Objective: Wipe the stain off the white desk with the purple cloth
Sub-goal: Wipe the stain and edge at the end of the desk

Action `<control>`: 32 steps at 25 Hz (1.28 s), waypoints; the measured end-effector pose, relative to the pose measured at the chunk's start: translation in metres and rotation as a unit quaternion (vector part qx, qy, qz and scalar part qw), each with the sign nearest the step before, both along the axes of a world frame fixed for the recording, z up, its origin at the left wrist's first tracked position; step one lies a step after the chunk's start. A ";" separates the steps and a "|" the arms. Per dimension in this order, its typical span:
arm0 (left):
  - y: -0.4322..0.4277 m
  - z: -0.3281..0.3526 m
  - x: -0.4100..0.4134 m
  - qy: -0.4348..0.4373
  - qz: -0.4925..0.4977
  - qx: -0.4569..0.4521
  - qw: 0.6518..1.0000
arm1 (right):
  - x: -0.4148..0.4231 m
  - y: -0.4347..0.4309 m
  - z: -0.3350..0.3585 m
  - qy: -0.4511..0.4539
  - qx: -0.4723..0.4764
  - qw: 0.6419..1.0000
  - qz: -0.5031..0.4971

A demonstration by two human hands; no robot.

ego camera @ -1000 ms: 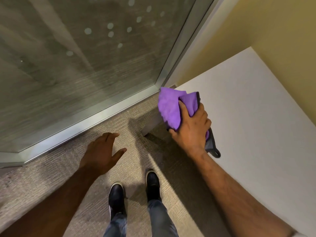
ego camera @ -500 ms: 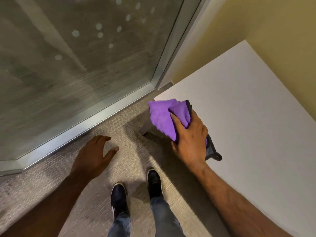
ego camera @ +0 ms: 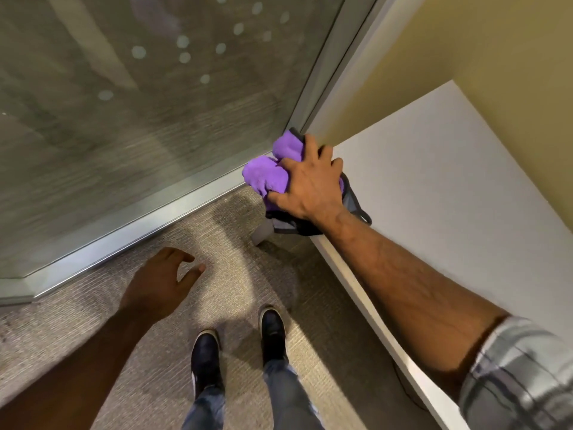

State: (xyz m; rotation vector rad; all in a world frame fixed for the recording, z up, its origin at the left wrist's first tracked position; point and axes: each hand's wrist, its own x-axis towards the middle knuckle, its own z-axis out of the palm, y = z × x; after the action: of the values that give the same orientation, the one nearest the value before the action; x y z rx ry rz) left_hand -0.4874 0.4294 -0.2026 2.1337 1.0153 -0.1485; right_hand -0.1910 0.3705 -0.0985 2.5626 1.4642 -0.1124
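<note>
My right hand (ego camera: 313, 184) presses a bunched purple cloth (ego camera: 266, 175) with a dark grey backing onto the near left corner of the white desk (ego camera: 434, 187). Part of the cloth hangs past the desk's corner over the floor. No stain shows on the bare desk surface; whatever lies under the cloth and hand is hidden. My left hand (ego camera: 161, 283) hovers over the carpet below and to the left, fingers spread, holding nothing.
A glass partition (ego camera: 139, 103) with a metal frame (ego camera: 130, 231) runs along the left. A yellow wall (ego camera: 496, 51) borders the desk at the back and right. My two dark shoes (ego camera: 238, 346) stand on the grey carpet beside the desk's front edge.
My right hand has slid the cloth along the desk's corner area, bunching it tighter, and it now overhangs the corner. The left hand has stayed low over the carpet.
</note>
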 end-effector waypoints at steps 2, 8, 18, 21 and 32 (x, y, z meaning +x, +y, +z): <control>-0.003 -0.005 -0.002 0.005 -0.007 -0.002 1.000 | 0.009 0.012 0.006 -0.004 -0.044 0.998 0.034; -0.009 -0.010 -0.006 0.014 0.006 -0.001 1.000 | 0.034 0.045 0.010 0.068 -0.130 0.988 0.048; -0.018 -0.020 -0.008 0.006 0.044 -0.039 0.998 | 0.158 0.034 0.011 0.046 -0.069 0.994 -0.070; -0.022 -0.020 0.008 -0.004 0.046 -0.040 0.998 | 0.142 0.046 0.014 0.081 -0.146 0.986 -0.014; -0.022 0.014 0.042 -0.002 0.043 0.018 0.999 | 0.016 0.018 0.015 0.076 -0.106 0.974 0.188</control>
State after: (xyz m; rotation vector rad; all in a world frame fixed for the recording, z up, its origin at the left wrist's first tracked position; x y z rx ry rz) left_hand -0.4449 0.4070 -0.1890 2.1175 1.1134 -0.0839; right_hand -0.1751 0.3889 -0.0831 2.1105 1.8526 -0.3927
